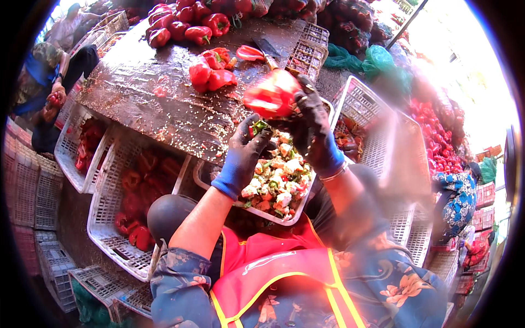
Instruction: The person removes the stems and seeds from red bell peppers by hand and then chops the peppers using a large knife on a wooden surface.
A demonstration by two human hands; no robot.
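My right hand (pixel 313 123), in a dark glove with a blue cuff, grips a red bell pepper (pixel 272 94), slightly blurred, above the near table edge. Just left of it my left hand (pixel 245 152), gloved alike, is closed on a pepper core with a green stem (pixel 259 127). Below both hands a white tub (pixel 290 220) on my lap is heaped with pale, seedy pepper cores (pixel 281 177). Beyond the pepper, a knife (pixel 267 48) with a dark blade appears over the table; its handle end is partly hidden.
The wet wooden table (pixel 147 104) is strewn with seeds. Cored peppers (pixel 210 71) lie on it, with whole red peppers (pixel 188 22) piled at the back. White crates (pixel 101 218) stand at left, another crate (pixel 358 98) at right. A co-worker's hands (pixel 54 98) show far left.
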